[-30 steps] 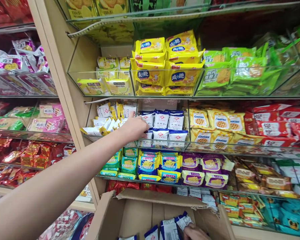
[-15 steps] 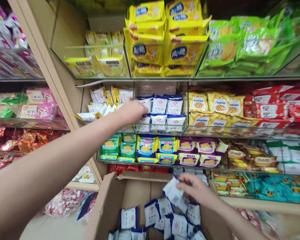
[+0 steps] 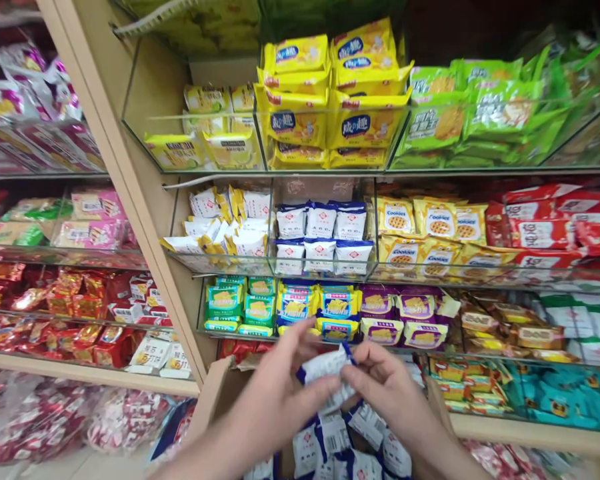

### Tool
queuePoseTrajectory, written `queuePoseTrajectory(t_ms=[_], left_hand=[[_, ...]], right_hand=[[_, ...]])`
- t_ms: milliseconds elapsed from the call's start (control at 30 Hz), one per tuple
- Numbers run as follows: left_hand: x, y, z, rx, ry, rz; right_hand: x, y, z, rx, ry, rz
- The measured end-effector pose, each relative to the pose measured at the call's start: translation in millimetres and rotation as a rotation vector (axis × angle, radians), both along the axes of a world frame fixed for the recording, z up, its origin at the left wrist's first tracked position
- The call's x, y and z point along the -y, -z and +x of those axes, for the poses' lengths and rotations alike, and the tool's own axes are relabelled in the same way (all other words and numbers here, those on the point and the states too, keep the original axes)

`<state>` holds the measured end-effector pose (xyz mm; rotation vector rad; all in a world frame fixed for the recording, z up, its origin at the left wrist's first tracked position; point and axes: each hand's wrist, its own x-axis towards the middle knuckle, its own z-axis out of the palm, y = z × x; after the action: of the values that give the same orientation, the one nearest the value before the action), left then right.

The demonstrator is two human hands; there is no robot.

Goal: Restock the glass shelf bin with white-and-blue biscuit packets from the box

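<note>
A small white snack packet with blue ends (image 3: 326, 368) is held up between both hands above a cardboard box (image 3: 219, 390). My right hand (image 3: 397, 387) pinches its right end between thumb and fingers. My left hand (image 3: 280, 393) has its thumb across the packet's front, the fingers behind and partly blurred. Beneath the hands, several like packets (image 3: 330, 433) lie loose in the box. On the middle shelf, matching white-and-blue packets (image 3: 321, 223) stand in two rows behind a clear front panel.
White-and-yellow packets (image 3: 205, 230) fill the compartment to the left, cookie packets (image 3: 397, 217) the one to the right. Yellow biscuit packs (image 3: 355, 127) sit on the shelf above, with green and blue packs (image 3: 225, 300) below. A wooden upright (image 3: 125, 180) divides the shelving at left.
My left hand has come down from the middle shelf to the packet in my right hand. The right hand has turned the packet and still holds it. The view has shifted slightly.
</note>
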<state>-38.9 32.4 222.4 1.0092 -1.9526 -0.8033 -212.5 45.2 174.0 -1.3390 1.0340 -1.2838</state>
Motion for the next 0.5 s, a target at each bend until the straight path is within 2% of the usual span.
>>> queuePoseTrajectory(t_ms=[33,67,133,233,367,433,500], left_hand=[[-6,15.3,0,-0.023,0.064,0.150],[-10,27.0,1,-0.040,0.061,0.211],[-9,39.1,5,-0.084,0.050,0.287],[-4,38.7,11,-0.254,0.059,0.399],[-2,34.0,10,-0.476,0.074,0.512],[-4,33.3,7,-0.555,-0.015,0.543],[-7,31.4,3,-0.650,-0.070,0.684]], right_hand=[[-1,3.1,5,-0.025,-0.026,-0.015],[-2,6.2,10,-0.055,-0.046,-0.032],[-2,11.8,18,-0.095,-0.038,-0.066],[0,15.0,28,-0.112,0.036,-0.122],[0,7.8,34,-0.117,0.139,-0.189],[-1,2.3,33,-0.163,0.259,-0.331],[-2,-2.0,29,-0.281,0.369,-0.619]])
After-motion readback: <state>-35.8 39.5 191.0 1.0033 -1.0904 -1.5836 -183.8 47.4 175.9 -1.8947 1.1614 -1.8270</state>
